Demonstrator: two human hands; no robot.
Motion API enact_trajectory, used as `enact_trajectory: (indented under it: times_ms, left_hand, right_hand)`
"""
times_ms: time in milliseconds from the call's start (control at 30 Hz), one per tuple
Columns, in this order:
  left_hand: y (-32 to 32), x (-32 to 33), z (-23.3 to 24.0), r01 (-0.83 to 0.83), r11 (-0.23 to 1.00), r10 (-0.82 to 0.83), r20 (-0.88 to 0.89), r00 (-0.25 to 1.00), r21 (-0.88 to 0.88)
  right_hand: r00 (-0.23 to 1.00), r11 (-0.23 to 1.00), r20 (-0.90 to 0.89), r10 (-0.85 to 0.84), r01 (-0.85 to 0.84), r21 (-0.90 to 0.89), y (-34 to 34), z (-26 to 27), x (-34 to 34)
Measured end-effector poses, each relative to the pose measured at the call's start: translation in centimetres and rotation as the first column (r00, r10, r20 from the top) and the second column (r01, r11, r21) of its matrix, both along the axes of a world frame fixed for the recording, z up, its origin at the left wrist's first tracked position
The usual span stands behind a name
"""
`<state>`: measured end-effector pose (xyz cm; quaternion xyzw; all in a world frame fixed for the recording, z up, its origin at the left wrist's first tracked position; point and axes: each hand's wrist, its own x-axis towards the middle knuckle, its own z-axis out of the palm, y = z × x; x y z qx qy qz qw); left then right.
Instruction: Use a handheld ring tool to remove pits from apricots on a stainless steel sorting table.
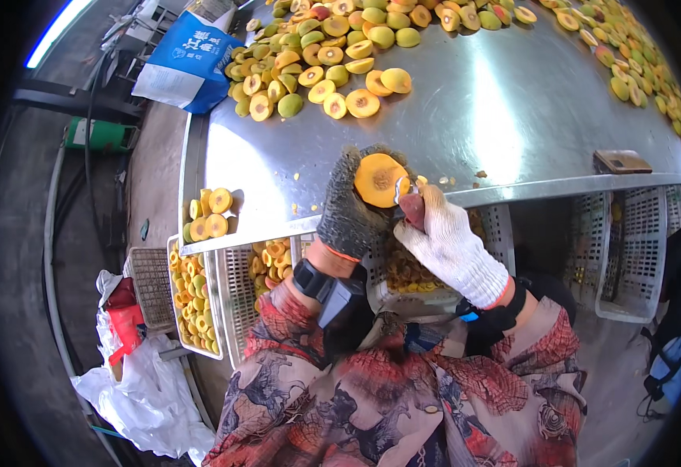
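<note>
My left hand (356, 204), in a dark grey knitted glove, holds a halved yellow-fleshed fruit (380, 178) with its cut face up, near the front edge of a metal table (434, 134). In a white knitted glove, my right hand (445, 233) grips a small tool with a reddish handle (413, 210). The tool's curved metal end (399, 190) touches the right side of the cut face. Beyond my hands lies a heap of halved fruit (328, 55). A few more halves (216, 225) are stacked at the table's front left corner.
Plastic crates stand below the table edge; one at left (195, 303) holds fruit halves, another (416, 274) holds brownish scraps. A blue and white bag (191, 61) lies at the back left corner. A flat brown object (622, 161) rests at right, near more fruit (626, 64).
</note>
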<state>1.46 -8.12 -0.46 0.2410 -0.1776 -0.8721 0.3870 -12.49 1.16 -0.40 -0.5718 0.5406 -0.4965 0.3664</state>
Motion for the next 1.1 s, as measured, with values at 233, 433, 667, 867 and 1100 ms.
enact_trajectory:
  times_ms: [233, 433, 667, 867, 1100]
  left_hand:
    - [3.5, -1.7, 0.6, -0.081, 0.954, 0.135, 0.17, 0.976, -0.29]
    - [5.1, -2.4, 1.6, -0.083, 0.897, 0.189, 0.205, 0.96, -0.434]
    - [6.2, -2.1, 0.8, -0.024, 0.725, 0.431, 0.425, 0.796, -0.689]
    - [5.8, -1.7, 0.0, -0.027, 0.695, 0.465, 0.419, 0.78, -0.719]
    - [5.9, -0.8, -0.4, 0.029, 0.562, 0.555, 0.403, 0.727, -0.826]
  right_hand:
    - [0.98, 1.0, -0.197, 0.005, -0.009, -0.02, 0.8, -0.6, -0.8]
    - [0.95, 0.996, -0.311, -0.005, -0.023, -0.087, 1.9, -0.4, -0.7]
    - [0.992, 0.99, -0.101, 0.081, -0.068, 0.126, 1.9, 0.0, 0.0]
    - [0.99, 0.986, -0.086, 0.107, -0.095, 0.135, 2.2, -0.4, 0.1]
    - [0.987, 0.971, 0.005, 0.16, -0.159, 0.177, 2.5, -0.6, 0.6]
